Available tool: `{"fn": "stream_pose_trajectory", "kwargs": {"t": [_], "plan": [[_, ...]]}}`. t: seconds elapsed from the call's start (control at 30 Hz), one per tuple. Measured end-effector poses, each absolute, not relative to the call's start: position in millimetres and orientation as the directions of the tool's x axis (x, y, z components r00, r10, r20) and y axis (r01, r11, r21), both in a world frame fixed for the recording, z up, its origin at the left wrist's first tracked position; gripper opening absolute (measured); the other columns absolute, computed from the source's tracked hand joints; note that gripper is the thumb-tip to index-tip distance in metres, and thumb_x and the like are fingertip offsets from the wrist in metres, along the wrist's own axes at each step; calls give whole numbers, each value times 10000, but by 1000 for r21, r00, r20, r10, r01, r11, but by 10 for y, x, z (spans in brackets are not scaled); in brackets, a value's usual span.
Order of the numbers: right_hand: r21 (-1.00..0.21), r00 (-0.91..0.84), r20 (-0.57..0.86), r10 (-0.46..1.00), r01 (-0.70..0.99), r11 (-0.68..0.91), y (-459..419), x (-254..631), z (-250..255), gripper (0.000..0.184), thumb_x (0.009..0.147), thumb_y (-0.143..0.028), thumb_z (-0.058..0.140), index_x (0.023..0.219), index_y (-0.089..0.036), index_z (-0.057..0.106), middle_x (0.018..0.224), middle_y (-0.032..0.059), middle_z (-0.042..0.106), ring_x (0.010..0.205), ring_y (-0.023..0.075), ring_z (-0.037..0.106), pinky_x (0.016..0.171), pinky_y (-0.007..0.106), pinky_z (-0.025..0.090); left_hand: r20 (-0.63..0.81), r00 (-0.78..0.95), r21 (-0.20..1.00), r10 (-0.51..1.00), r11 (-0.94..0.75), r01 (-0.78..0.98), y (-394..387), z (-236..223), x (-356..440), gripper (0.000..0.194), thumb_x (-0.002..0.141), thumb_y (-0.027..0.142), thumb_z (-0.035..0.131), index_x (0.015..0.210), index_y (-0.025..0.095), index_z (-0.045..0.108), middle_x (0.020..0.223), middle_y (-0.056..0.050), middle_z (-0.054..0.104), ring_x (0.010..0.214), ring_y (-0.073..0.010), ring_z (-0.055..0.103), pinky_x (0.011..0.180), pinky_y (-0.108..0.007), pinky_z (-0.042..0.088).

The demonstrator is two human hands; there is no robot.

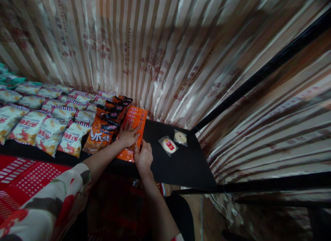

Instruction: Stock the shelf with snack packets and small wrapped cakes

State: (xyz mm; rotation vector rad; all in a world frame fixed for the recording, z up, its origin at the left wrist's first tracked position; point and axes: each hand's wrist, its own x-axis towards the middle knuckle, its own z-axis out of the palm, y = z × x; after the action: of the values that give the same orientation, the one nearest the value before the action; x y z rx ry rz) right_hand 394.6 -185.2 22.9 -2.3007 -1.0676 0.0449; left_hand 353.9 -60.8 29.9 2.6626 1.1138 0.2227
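A column of flat orange snack packets (pixel 142 118) lies overlapping on the black shelf, each one showing its top edge. My left hand (pixel 128 134) rests flat on these packets with its fingers spread. At their right edge, my right hand (pixel 143 154) has its fingers bent and closed on the border of the front packet. Just left of the packets stands a row of orange and black snack bags (pixel 100 135), close to my left wrist. Part of the front packet is hidden under my hands and forearm.
White snack bags (pixel 73 137) fill the shelf's left side in several rows, with green bags (pixel 11 78) beyond. Two wrapped round items, one with a red label (pixel 168 145) and one pale (pixel 180 137), lie on the black shelf (pixel 191 168). A red basket (pixel 23 172) sits below left.
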Motion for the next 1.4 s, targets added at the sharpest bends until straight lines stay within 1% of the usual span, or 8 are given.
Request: {"fn": "stream_pose_trajectory", "kwargs": {"t": [0.1,0.17,0.3,0.43,0.6,0.73,1.0,1.4], "plan": [[-508,620,325,714,751,-422,-1806,3998,148,450,858,-238,406,1281,-102,474,1233,174,539,1172,251,460,959,389,386,89,697,282,711,-689,667,-601,245,3536,511,878,460,313,1374,352,361,1472,-4,335,1383,-297,171,1078,-541,137],[-488,570,344,746,787,-377,-1765,4035,92,459,874,-219,366,1308,-97,452,1319,169,489,1240,243,405,993,399,358,116,699,281,706,-698,658,-604,222,3532,509,879,456,310,1372,344,370,1464,-11,349,1381,-299,175,1078,-542,139],[-455,541,277,794,802,-387,-1690,4064,20,473,890,-208,335,1332,-71,436,1394,170,423,1317,261,326,1030,405,314,154,691,274,706,-702,657,-621,197,3526,493,884,434,310,1362,344,391,1446,-11,381,1382,-287,176,1084,-529,131],[-456,568,234,789,781,-427,-1647,4047,11,472,897,-187,320,1331,-41,431,1384,186,433,1334,259,310,1045,399,289,169,688,264,706,-705,658,-637,179,3526,479,889,423,308,1354,352,400,1435,-3,399,1384,-270,174,1090,-511,128],[-457,561,220,798,782,-424,-1655,4034,40,474,901,-192,314,1340,-51,423,1386,174,436,1339,255,302,1052,399,275,168,687,264,707,-704,660,-654,170,3523,481,897,416,300,1362,337,392,1428,-18,409,1380,-279,186,1090,-525,114],[-459,587,201,784,764,-454,-1660,4021,72,478,898,-214,326,1346,-78,424,1412,163,404,1366,272,236,1044,420,276,190,685,248,703,-710,659,-652,157,3523,483,896,414,310,1367,337,384,1435,-20,398,1380,-281,188,1091,-523,113],[-503,596,163,786,736,-453,-1646,4049,107,480,903,-232,323,1342,-70,430,1400,140,430,1353,244,272,1070,394,257,232,689,190,687,-726,661,-636,118,3533,486,899,424,306,1370,327,381,1427,-36,410,1367,-296,220,1081,-540,121],[-537,599,176,781,723,-434,-1658,4085,102,477,881,-217,374,1331,-75,444,1368,124,475,1319,234,337,1075,390,274,243,683,194,689,-725,661,-641,118,3531,468,902,415,311,1347,322,422,1425,-46,411,1351,-297,256,1066,-523,169]]}}
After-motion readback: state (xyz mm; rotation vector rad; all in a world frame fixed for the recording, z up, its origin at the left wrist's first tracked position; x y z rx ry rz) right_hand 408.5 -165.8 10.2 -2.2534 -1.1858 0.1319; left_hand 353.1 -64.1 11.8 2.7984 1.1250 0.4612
